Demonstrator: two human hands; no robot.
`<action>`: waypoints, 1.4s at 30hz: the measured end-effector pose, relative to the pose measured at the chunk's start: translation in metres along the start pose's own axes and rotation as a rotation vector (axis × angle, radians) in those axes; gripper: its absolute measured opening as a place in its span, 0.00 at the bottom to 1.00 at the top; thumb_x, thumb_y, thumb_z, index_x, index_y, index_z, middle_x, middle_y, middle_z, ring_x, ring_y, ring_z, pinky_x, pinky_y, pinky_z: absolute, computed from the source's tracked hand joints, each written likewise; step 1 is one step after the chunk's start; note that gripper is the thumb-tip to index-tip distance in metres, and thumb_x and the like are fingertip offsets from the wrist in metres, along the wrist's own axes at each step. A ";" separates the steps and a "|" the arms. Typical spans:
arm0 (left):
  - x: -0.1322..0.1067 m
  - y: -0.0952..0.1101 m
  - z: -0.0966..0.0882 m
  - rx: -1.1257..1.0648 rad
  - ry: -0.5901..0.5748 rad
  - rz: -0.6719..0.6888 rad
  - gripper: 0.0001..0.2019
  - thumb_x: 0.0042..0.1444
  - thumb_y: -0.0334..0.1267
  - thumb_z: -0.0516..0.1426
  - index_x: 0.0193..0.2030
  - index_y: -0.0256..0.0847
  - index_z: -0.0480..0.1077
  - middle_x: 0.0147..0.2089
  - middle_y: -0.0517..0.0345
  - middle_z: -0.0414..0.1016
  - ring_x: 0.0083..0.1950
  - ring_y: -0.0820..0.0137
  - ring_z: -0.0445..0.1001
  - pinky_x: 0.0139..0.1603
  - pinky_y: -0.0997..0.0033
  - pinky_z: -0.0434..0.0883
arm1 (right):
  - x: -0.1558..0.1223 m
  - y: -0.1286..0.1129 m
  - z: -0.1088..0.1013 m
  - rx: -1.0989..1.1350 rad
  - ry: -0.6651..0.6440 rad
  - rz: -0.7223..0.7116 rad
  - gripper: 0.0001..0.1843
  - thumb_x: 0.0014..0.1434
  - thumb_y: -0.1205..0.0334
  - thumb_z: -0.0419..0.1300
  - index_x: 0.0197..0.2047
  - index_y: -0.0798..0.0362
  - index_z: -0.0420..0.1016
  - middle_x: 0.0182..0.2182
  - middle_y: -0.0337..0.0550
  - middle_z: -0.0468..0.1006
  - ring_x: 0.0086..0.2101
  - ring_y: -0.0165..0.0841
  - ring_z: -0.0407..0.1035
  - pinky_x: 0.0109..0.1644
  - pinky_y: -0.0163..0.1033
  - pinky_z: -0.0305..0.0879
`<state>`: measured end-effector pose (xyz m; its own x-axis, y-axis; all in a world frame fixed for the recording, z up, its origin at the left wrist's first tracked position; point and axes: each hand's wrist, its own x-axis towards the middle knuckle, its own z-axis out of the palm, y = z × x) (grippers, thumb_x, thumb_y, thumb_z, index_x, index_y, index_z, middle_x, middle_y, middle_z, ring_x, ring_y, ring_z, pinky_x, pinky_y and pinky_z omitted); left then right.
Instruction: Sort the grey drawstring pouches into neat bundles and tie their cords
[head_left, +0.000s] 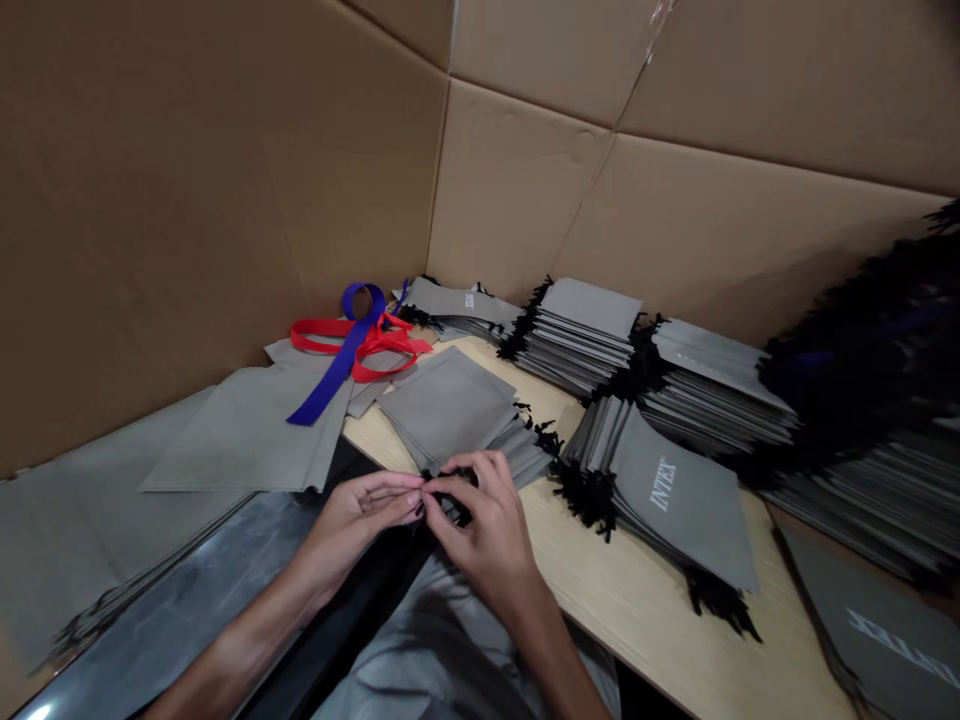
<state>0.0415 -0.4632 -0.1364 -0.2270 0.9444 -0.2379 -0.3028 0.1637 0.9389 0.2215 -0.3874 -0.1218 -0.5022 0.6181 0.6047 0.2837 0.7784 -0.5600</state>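
Observation:
My left hand (358,520) and my right hand (486,530) meet at the near edge of a wooden table (637,600). Both pinch the black drawstring (450,490) of a grey fabric pouch (442,630) that hangs down toward me. Just beyond my fingers lies a small fanned stack of the same grey pouches (457,410). To the right of my right hand lies another fanned stack (675,490), its top pouch printed "INTEX".
Tall stacks of grey pouches (585,335) with black cords line the back and right. Red and blue ribbons (352,345) lie on flat grey cloth (247,430) at left. Cardboard walls (225,180) enclose the table. A dark glossy surface (187,610) lies below left.

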 end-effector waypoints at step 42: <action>-0.004 -0.010 0.006 0.040 0.129 0.072 0.18 0.50 0.49 0.75 0.45 0.45 0.87 0.46 0.54 0.90 0.49 0.64 0.85 0.53 0.72 0.80 | -0.005 0.000 0.004 -0.132 0.032 -0.086 0.06 0.65 0.67 0.68 0.44 0.48 0.79 0.42 0.43 0.81 0.44 0.41 0.70 0.46 0.48 0.69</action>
<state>0.0507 -0.4669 -0.1434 -0.3644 0.9101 -0.1972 -0.2454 0.1104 0.9631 0.2209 -0.3907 -0.1267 -0.5033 0.5500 0.6665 0.3469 0.8350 -0.4272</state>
